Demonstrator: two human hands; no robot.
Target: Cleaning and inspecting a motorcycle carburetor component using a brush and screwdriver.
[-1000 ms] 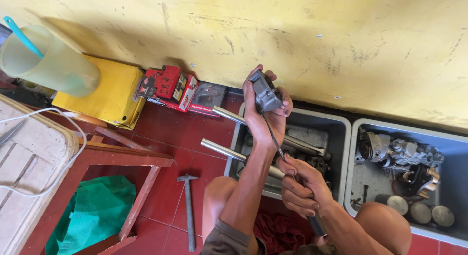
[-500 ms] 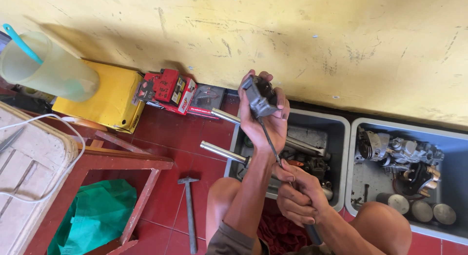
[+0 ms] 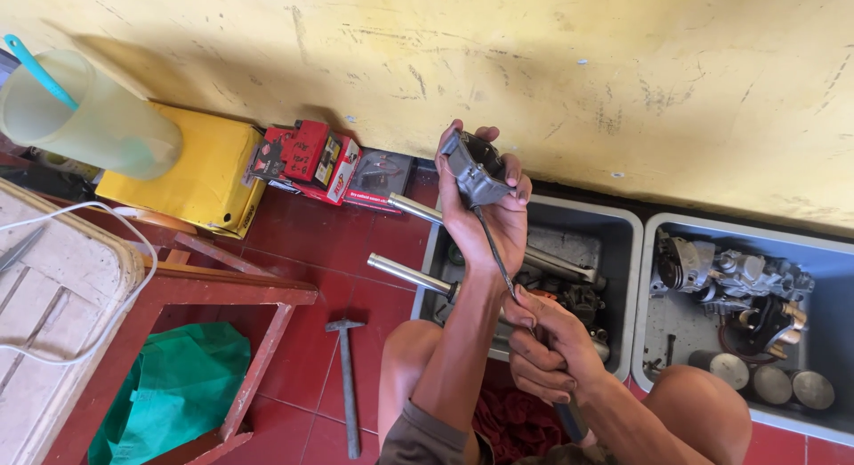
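1. Left hand (image 3: 485, 212) is raised near the wall, fingers wrapped around a small grey metal part (image 3: 473, 167).
2. Right hand (image 3: 547, 345) sits lower, fist closed on a screwdriver (image 3: 496, 252) whose tip is up in the part. Looks like I'm working a screw.
3. Next bit needs the tip kept seated and the part held steady.
4. Below: grey bins (image 3: 623, 229) of engine parts, a hammer (image 3: 346, 376) on the red floor.
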